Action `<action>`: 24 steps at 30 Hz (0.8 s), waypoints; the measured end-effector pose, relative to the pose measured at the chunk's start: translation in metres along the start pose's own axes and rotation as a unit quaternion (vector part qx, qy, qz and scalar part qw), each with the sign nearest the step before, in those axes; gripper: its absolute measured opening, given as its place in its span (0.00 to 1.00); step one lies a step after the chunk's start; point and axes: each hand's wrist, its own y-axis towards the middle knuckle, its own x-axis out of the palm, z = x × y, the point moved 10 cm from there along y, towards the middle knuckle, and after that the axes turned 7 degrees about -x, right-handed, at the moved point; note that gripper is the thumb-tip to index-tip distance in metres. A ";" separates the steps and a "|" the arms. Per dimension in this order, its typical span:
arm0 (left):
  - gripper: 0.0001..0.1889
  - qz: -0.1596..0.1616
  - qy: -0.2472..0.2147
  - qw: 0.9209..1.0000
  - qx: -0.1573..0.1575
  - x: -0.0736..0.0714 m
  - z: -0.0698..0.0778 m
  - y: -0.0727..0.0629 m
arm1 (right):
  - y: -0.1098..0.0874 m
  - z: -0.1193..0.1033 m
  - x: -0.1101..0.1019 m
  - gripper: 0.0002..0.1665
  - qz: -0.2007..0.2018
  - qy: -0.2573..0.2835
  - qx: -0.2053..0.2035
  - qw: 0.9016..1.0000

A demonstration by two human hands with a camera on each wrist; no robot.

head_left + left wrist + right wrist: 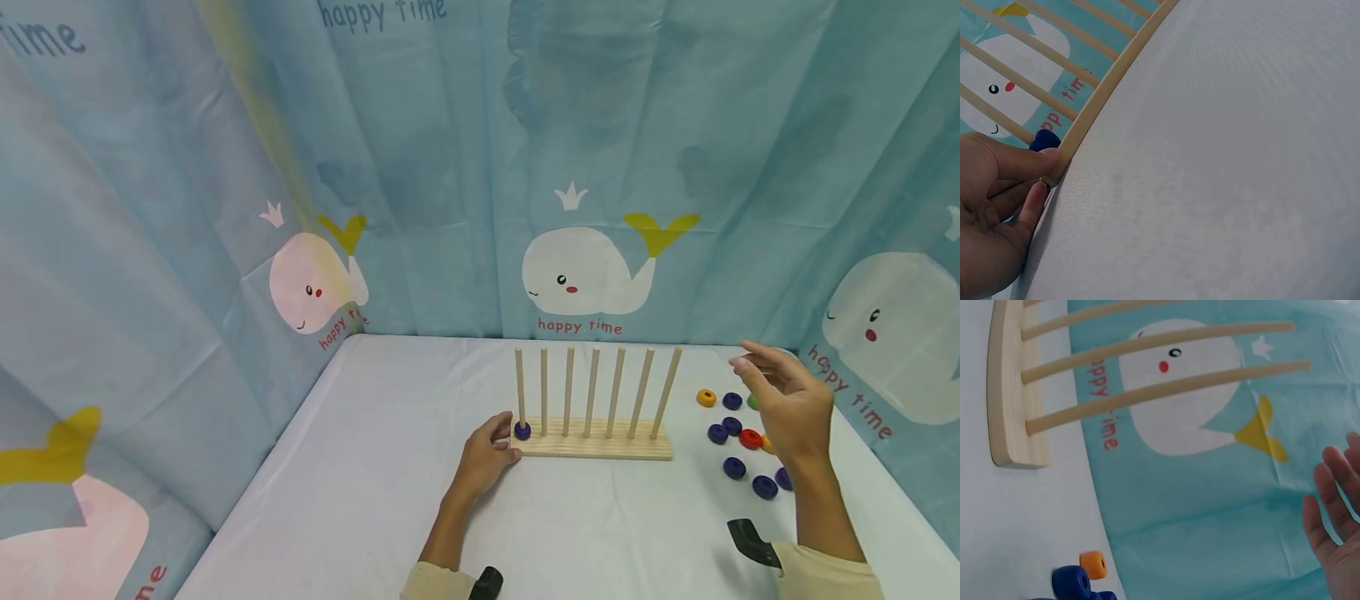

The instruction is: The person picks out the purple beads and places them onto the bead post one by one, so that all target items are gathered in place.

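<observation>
On one wooden base [592,451] stand seven pegs [592,392].

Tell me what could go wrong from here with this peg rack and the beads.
The loose beads lie close together, so the right hand might knock several rolling when reaching for one. That hand partly hides the green bead from the head camera, so it might be missed. The left hand holds the peg rack only at its left end, so a bump against the rightmost peg could swing it.
</observation>
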 end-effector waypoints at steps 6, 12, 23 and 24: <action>0.35 -0.001 0.001 1.000 -0.004 0.000 -0.001 0.000 | 0.002 0.015 -0.007 0.19 0.003 -0.017 0.005 1.000; 0.35 0.000 -0.001 1.000 0.001 0.000 0.001 0.000 | 0.002 0.037 -0.013 0.21 -0.007 -0.042 0.039 0.998; 0.35 0.000 0.002 1.000 -0.002 -0.001 0.003 -0.003 | -0.001 0.085 -0.033 0.24 0.007 -0.067 0.113 0.991; 0.35 0.000 0.002 1.000 -0.002 -0.001 0.003 -0.003 | -0.001 0.089 -0.035 0.24 0.008 -0.066 0.118 0.991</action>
